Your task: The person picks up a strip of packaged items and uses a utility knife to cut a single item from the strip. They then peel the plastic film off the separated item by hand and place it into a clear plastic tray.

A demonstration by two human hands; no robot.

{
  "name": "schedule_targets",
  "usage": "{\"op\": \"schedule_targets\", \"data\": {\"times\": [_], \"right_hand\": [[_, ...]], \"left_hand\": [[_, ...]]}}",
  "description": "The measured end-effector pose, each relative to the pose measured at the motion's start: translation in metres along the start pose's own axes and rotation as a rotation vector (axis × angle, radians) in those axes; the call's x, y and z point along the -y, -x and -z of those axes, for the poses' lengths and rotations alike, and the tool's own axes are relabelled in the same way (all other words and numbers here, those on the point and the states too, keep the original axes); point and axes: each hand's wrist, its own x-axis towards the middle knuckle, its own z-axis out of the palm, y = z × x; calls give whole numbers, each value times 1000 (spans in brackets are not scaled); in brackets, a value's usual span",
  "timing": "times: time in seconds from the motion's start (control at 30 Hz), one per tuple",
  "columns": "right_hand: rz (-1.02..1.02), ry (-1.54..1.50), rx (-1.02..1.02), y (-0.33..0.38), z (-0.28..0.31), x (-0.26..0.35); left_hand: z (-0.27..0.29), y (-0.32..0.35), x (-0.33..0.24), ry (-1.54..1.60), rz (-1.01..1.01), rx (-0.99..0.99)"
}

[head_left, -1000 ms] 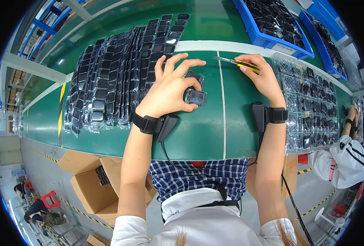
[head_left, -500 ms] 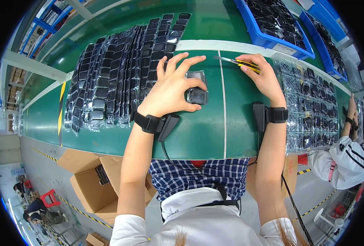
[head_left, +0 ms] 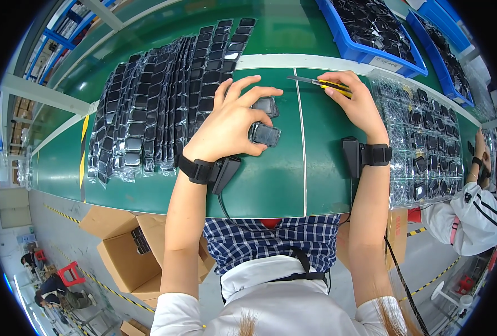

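My left hand (head_left: 229, 123) is over the green table with its thumb and index finger closed about a small dark rounded-square piece (head_left: 266, 135) in clear plastic. Just beyond it lies a second similar piece (head_left: 268, 106), partly behind the fingers. The other fingers of that hand are stretched out. To the right, my right hand (head_left: 356, 101) grips a utility knife (head_left: 333, 86) with a yellow and black handle. Its thin blade points left, above a white line on the table. Left of my left hand lie many strips of dark square pieces (head_left: 148, 106) in clear film, side by side.
Clear plastic trays (head_left: 422, 145) with dark pieces stand at the right. Blue bins (head_left: 371, 56) full of black parts are at the back right. An open cardboard box (head_left: 120, 257) sits below the table's front edge. Another person's hand (head_left: 479, 148) shows at far right.
The piece at my left thumb and index finger has tilted and shifted slightly toward me, with a wider gap to the other piece. My right hand with the knife has barely moved.
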Motion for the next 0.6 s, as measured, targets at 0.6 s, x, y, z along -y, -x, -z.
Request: {"op": "schedule_targets", "data": {"times": [0.6], "right_hand": [[-1,-6,-58,0,3,-3]], "left_hand": [[-9,-11,19,-11,150,-209]]}}
